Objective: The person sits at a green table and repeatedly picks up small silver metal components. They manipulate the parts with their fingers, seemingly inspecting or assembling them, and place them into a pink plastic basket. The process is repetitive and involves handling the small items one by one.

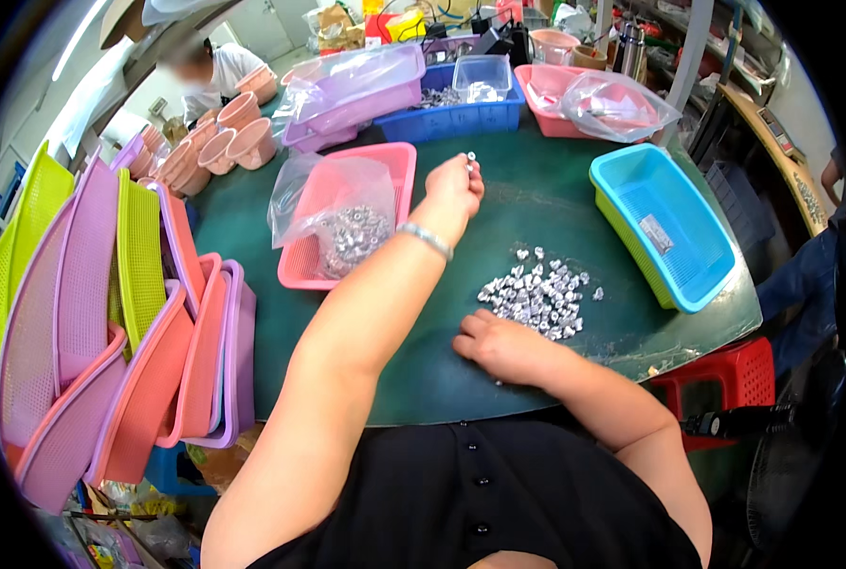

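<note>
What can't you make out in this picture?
Head view:
Bare right hand: palm, hidden by its back.
Pink rectangular plastic basket: part of floor, under clear plastic bag.
Small silvery metal piece at bare left hand: detail, too small.
Blue-trousered person: head, cut off by picture edge.

Legible text: none | white label [656, 234] inside blue basket [690, 258]: print too small to read

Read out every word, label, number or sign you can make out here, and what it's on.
No text is legible.
White label in the blue basket: too small to read.
Yellow package at the back: any print is too blurred to read.
Piled metal pieces: no text visible.
</note>
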Action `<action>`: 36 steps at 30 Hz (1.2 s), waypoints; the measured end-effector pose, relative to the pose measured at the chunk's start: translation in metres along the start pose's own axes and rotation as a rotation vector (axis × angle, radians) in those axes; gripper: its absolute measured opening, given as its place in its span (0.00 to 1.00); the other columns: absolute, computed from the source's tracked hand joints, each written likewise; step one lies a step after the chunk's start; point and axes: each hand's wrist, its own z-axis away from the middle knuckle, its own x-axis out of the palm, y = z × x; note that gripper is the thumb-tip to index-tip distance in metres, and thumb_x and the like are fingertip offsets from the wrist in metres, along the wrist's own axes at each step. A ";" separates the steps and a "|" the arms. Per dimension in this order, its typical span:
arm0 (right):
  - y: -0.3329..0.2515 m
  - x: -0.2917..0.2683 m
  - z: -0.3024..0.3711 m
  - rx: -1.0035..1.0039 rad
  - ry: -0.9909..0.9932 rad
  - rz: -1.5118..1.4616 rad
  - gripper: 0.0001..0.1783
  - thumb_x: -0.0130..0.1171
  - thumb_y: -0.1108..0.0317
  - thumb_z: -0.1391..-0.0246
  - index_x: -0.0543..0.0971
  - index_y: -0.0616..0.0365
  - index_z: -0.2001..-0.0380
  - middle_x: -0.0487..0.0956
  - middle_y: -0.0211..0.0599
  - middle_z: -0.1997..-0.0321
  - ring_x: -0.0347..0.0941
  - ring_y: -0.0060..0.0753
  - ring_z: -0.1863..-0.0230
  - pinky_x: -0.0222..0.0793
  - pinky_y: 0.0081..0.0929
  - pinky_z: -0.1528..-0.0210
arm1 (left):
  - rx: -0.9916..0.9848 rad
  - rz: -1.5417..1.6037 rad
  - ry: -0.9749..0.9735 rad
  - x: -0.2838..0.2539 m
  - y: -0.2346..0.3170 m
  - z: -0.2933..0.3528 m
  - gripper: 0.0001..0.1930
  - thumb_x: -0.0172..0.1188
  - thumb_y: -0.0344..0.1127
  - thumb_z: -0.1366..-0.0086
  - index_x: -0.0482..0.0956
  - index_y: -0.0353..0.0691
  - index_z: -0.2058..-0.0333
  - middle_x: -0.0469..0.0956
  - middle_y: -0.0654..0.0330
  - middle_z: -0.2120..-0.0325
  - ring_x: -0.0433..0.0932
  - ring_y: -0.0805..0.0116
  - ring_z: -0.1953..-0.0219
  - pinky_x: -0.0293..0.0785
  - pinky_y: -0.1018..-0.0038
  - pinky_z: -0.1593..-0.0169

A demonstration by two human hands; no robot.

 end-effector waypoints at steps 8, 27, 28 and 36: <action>0.007 0.006 0.005 -0.010 0.062 -0.164 0.12 0.49 0.75 0.63 0.71 0.61 0.69 0.68 0.41 0.70 0.66 0.42 0.64 0.67 0.31 0.64 | 0.230 0.243 0.238 0.071 0.071 -0.066 0.05 0.40 0.25 0.41 0.66 0.36 0.72 0.68 0.59 0.83 0.67 0.75 0.87 0.59 0.85 0.88; 0.012 -0.021 -0.006 0.716 0.460 -1.858 0.08 0.53 0.78 0.53 0.72 0.60 0.67 0.74 0.36 0.72 0.70 0.25 0.74 0.65 0.20 0.75 | -0.125 -0.280 -0.387 -0.076 0.004 0.146 0.06 0.51 0.32 0.41 0.71 0.38 0.66 0.69 0.65 0.77 0.65 0.80 0.79 0.57 0.87 0.82; 0.013 -0.020 -0.008 0.731 0.491 -1.898 0.07 0.51 0.76 0.52 0.71 0.60 0.67 0.74 0.37 0.71 0.70 0.26 0.74 0.65 0.20 0.76 | -0.135 -0.282 -0.363 -0.086 0.006 0.155 0.06 0.51 0.31 0.42 0.71 0.38 0.66 0.69 0.65 0.77 0.65 0.79 0.79 0.58 0.87 0.82; -0.011 -0.021 -0.023 0.805 0.513 -1.887 0.11 0.49 0.72 0.49 0.70 0.60 0.60 0.74 0.37 0.70 0.69 0.26 0.72 0.63 0.17 0.77 | -0.179 -0.269 -0.333 -0.134 0.005 0.187 0.07 0.51 0.30 0.42 0.72 0.37 0.65 0.73 0.62 0.74 0.71 0.74 0.76 0.66 0.82 0.78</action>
